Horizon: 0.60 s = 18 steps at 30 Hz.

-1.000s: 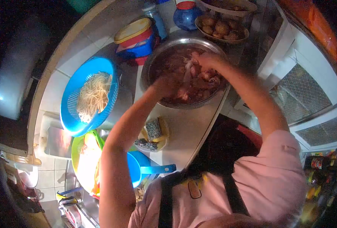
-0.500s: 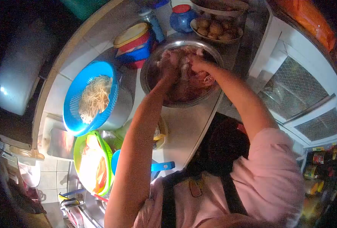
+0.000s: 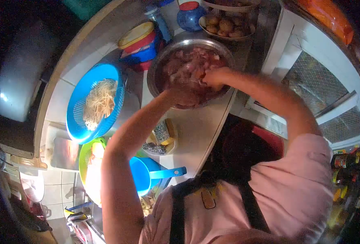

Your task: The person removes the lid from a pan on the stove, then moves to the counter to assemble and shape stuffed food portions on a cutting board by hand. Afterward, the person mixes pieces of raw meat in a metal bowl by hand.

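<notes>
A wide metal bowl (image 3: 151, 77) on the counter holds pieces of raw meat (image 3: 188, 65) in reddish liquid. My left hand (image 3: 185, 96) is in the near left part of the bowl, palm down over the meat; its fingers are dark and blurred. At the bowl's right side, my right hand (image 3: 215, 78) has its fingers curled into the meat, and the fingertips are partly hidden. Both forearms reach in over the bowl's near rim.
Left of the bowl is a blue basket (image 3: 71, 118) of pale noodle-like strands. Nearer me are a green basket (image 3: 83, 158) and a blue handled pot (image 3: 141, 175). Behind stand stacked containers (image 3: 137, 36), a blue jar (image 3: 190, 18) and a dish of round brown items (image 3: 226, 26).
Both hands have drawn toward the bowl's near side, and the elbows have spread outward. More meat shows at the far side. The view has shifted slightly.
</notes>
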Available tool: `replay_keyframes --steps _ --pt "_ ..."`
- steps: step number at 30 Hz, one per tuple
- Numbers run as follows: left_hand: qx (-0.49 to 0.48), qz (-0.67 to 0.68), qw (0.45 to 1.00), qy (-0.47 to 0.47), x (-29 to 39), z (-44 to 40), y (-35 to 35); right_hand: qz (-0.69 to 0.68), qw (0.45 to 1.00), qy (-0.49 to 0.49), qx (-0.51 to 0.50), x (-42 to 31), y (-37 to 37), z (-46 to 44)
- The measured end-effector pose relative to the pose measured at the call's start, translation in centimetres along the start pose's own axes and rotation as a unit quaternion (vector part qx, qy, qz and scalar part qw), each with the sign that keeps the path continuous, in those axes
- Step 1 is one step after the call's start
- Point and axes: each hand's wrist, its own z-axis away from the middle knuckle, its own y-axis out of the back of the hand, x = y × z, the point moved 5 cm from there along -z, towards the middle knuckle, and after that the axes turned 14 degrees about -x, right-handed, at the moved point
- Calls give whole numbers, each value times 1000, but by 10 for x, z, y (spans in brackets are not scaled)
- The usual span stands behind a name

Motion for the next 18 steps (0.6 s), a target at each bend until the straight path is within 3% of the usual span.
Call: replay_keyframes --steps 2,4,5,6,10,12,13,15,16,17,18 --pt "-46 57 997 8 -2 -21 -18 -31 999 -5 30 -3 -15 -12" --pt "-85 107 990 22 -20 -71 -73 -134 982 -102 89 4 -12 -11" --pt "202 96 971 86 -39 -94 -85 -89 992 -85 2 1 -15 -24" --pt "471 72 867 142 -47 -90 -114 -85 993 -84 6 3 -10 -25" --pt "486 207 843 96 -60 -68 -81 -145 987 -59 -29 10 -19 -15" --pt "493 291 818 59 -56 -43 -70 -70 993 -45 78 12 -2 -4" --pt "491 332 804 41 -50 -35 -62 -70 993 -45 80 22 -3 -12" --pt "482 417 771 6 -49 -42 -35 -19 979 65 194 54 -1 -48" --pt "480 419 771 3 -50 -37 -26 -23 979 63 192 84 4 -78" --pt "499 260 826 -9 -44 -30 -11 -157 935 274 158 102 15 -109" --pt "505 92 858 -18 -37 -25 -1 -279 830 469 116 103 27 -118"
